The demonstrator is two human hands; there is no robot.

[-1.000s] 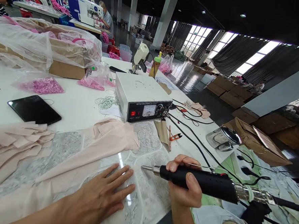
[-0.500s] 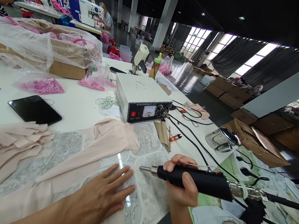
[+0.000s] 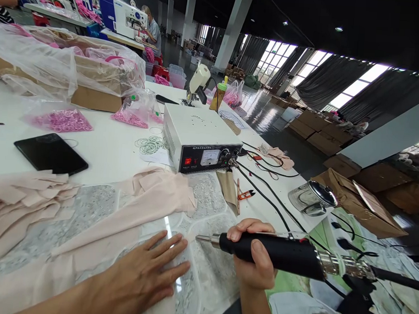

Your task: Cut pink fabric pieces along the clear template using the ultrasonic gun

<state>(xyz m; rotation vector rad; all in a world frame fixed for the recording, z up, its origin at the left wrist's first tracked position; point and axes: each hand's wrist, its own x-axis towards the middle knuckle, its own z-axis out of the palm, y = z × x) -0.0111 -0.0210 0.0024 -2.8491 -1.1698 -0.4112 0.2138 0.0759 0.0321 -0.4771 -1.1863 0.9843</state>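
My left hand (image 3: 145, 271) lies flat with fingers spread, pressing pale pink fabric (image 3: 119, 232) onto a clear sheet with a grey stone pattern (image 3: 209, 270). In my right hand (image 3: 255, 259) is a black handheld ultrasonic welding tool (image 3: 278, 253), gripped around its barrel. Its metal tip points left and sits close to my left fingertips, over the sheet; whether it touches is hard to tell. A cable runs from the tool's rear end. Behind stands a white control box (image 3: 210, 152) with a dial and a lit red switch. More pink fabric pieces (image 3: 22, 207) are stacked at left.
A black phone (image 3: 51, 153), bags of pink rings (image 3: 62, 119) and a plastic-covered cardboard box (image 3: 96, 84) occupy the left side. Orange thread snips (image 3: 246, 195), cables and a metal cup (image 3: 309, 197) are at right. A person (image 3: 153, 30) sits at a sewing machine beyond.
Both hands and the tool stay almost where they were. My right thumb has shifted slightly left along the barrel, and the view has moved a touch.
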